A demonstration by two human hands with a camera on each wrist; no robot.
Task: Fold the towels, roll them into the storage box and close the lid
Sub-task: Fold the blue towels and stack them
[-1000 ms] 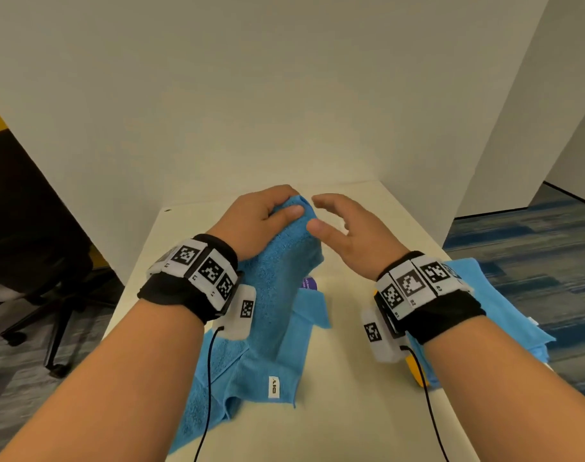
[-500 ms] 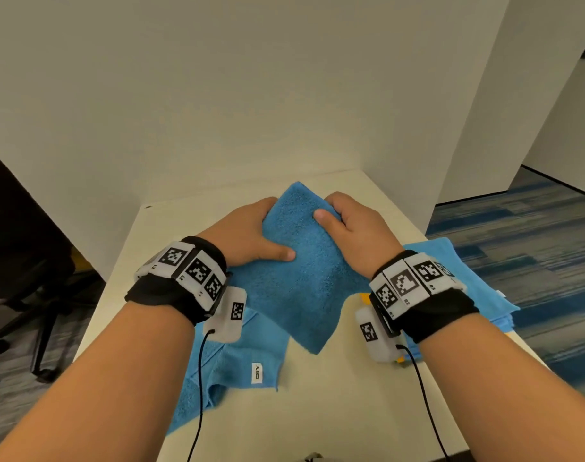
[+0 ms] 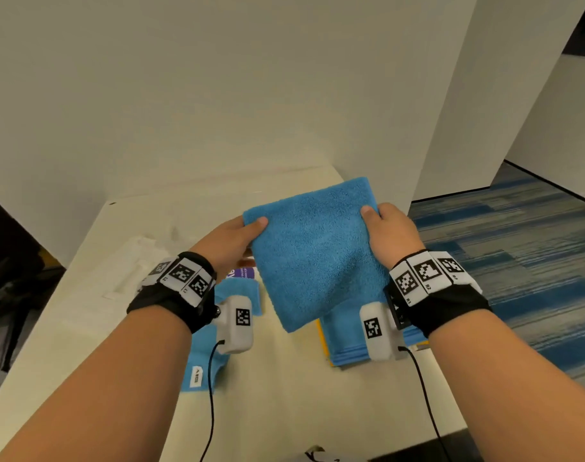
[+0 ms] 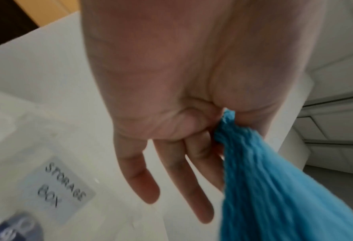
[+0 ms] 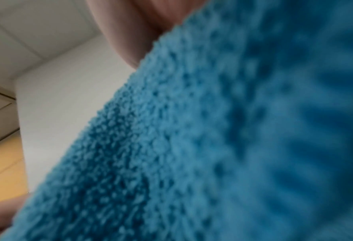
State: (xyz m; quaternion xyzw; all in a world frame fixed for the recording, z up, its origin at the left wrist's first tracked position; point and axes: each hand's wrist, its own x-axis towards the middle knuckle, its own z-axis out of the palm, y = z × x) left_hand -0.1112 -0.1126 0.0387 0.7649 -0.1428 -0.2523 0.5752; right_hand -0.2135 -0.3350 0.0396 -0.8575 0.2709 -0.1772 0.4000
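A folded blue towel is held up above the table, spread flat between both hands. My left hand pinches its left edge with the thumb on top; in the left wrist view the towel hangs from that pinch while the other fingers stay loose. My right hand grips the right edge, and the towel fills the right wrist view. The clear storage box lies on the table at the left, and its "STORAGE BOX" label shows under my left hand.
Another blue towel lies crumpled on the table under my left wrist. A folded blue stack with a yellow layer sits at the right table edge. White partition walls close the back and right. An office chair stands left.
Both hands have lifted the towel off the table and pulled apart, from touching near its middle to gripping its left and right edges. The towel now hangs flat and wider.
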